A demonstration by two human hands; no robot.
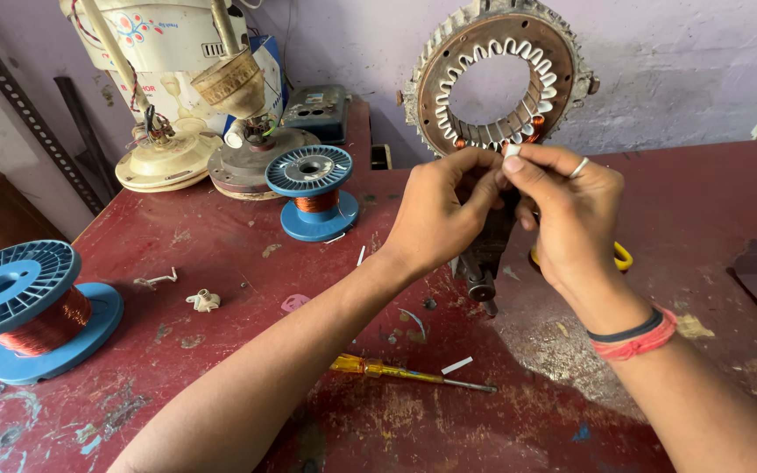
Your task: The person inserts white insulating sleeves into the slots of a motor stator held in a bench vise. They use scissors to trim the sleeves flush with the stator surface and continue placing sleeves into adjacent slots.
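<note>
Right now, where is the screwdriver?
In the head view the screwdriver lies flat on the red table, near the front edge, between the person's forearms and below both hands.

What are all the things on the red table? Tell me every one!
Stator ring: one, rusty metal with white inserts, upright by the wall.
Wire spools: two, blue with copper wire; one mid-table, one at left edge.
Screwdriver: one, amber handle, lying near front.
Fan motors: two, cream and grey, back left.
Table: one, worn red.
White slip: one, pinched at the fingertips.
Left hand: pinching beside the slip.
Right hand: ringed, holding the slip.
</note>
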